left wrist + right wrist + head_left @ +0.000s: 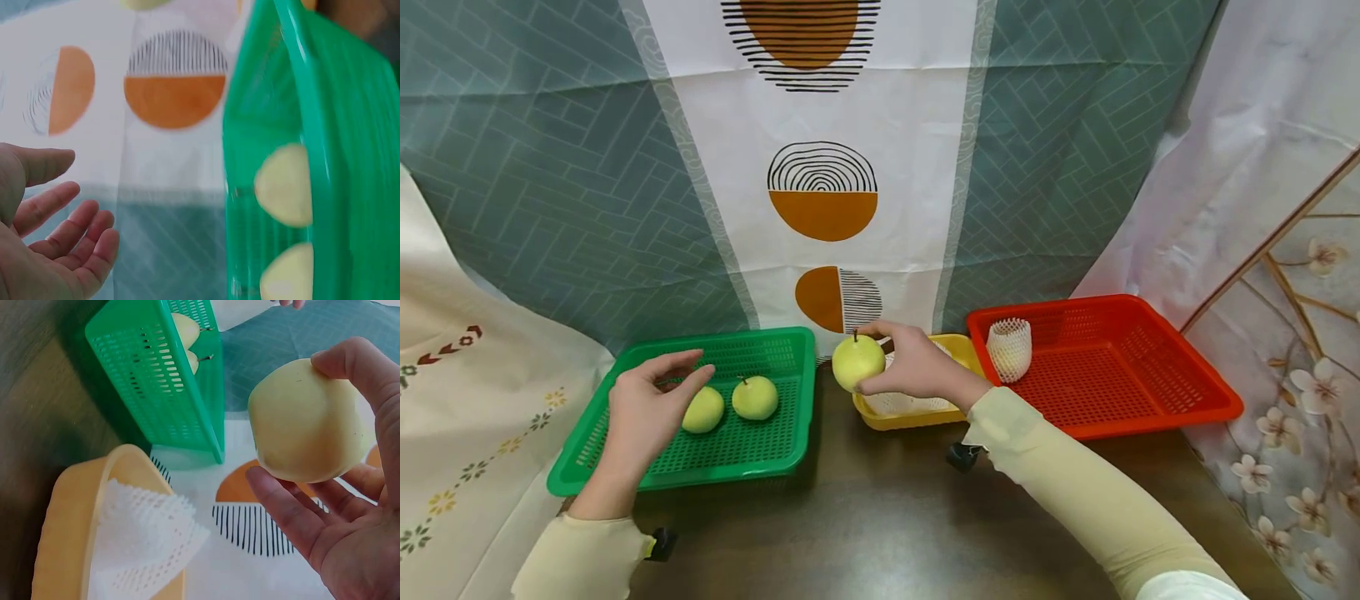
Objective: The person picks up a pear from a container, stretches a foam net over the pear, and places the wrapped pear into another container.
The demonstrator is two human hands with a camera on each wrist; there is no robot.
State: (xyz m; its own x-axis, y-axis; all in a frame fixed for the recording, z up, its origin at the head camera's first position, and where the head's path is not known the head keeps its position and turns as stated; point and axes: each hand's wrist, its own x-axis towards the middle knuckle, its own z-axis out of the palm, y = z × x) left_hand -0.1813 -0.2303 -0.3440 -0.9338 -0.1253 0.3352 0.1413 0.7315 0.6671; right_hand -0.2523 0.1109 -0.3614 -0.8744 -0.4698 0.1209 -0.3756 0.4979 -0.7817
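My right hand (912,360) grips a round yellow-green pear (858,363) between thumb and fingers, its stem pointing up. In the head view the pear hangs between the green basket (808,392) and the yellow basket (880,424). The right wrist view shows the thumb (359,365) on one side of the fruit and the fingers on the other. Over the green basket, my left hand (646,408) holds nothing, its fingers loosely bent. Two more pears lie in that basket, one pear (755,398) fully in sight and another pear (703,411) partly behind the left hand.
White foam net sleeves (140,537) lie in the yellow basket. At the right is a red basket (1097,367) with one upright foam net sleeve (1009,350) in its left corner. Patterned cloth (865,108) hangs behind the dark table (820,533).
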